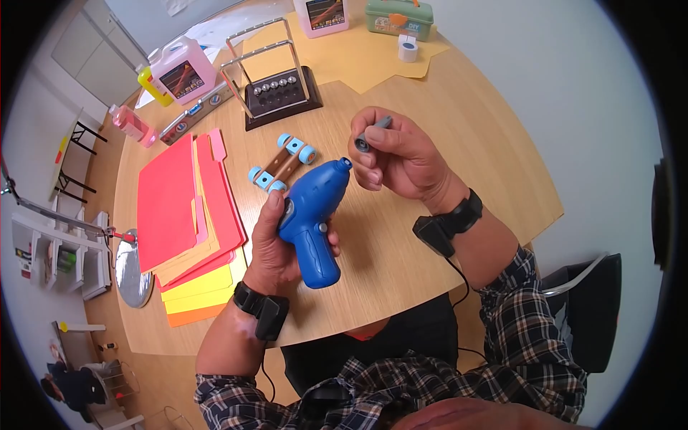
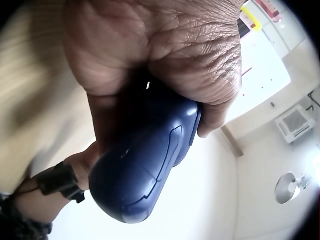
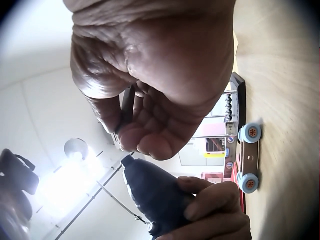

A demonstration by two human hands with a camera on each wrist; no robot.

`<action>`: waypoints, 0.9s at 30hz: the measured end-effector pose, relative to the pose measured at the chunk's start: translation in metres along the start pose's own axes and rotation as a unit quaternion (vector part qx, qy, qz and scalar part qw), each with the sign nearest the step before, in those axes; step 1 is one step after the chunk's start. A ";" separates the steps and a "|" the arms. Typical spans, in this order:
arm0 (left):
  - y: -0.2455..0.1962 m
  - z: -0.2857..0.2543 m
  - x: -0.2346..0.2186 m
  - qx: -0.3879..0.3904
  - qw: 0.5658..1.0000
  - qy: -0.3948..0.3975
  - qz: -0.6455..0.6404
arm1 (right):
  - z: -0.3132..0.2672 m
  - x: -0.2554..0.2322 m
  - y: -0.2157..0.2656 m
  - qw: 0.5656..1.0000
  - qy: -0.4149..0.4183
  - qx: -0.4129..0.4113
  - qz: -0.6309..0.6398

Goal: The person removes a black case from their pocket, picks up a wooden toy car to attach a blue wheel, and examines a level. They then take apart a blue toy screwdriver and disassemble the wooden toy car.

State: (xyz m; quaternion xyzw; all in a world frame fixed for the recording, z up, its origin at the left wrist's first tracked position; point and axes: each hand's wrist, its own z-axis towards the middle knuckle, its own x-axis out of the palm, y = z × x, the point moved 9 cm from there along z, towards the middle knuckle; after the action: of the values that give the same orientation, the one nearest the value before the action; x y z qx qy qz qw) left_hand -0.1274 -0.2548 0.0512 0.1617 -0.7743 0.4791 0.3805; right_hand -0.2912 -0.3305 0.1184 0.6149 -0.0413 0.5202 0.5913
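A blue toy drill is held upright above the table by the left hand, thumb on one side and fingers round the other; its nose points up and to the right. The right hand pinches a small grey bit between thumb and fingers, a short gap away from the drill's nose. In the left wrist view the drill's handle hangs below the left palm. The right wrist view shows the bit, partly hidden by the right hand's fingers, above the drill's tip.
A wooden toy car with light-blue wheels lies behind the drill. Red and yellow folders are at the left. Farther back stand a Newton's cradle, a level, bottles, a pink jug and a green box.
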 end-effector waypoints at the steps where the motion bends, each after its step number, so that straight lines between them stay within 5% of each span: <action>1: 0.000 0.000 0.000 0.004 1.000 0.016 0.001 | 0.000 0.000 0.000 1.000 0.000 0.000 0.000; 27: -0.002 0.020 0.001 0.008 0.998 -0.006 0.068 | -0.004 0.013 -0.015 0.999 0.025 0.023 -0.035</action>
State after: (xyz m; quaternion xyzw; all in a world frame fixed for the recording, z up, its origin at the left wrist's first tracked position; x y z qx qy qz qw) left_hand -0.1359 -0.2725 0.0484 0.1146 -0.7818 0.5093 0.3409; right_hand -0.2774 -0.3159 0.1159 0.6165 0.0071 0.5146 0.5959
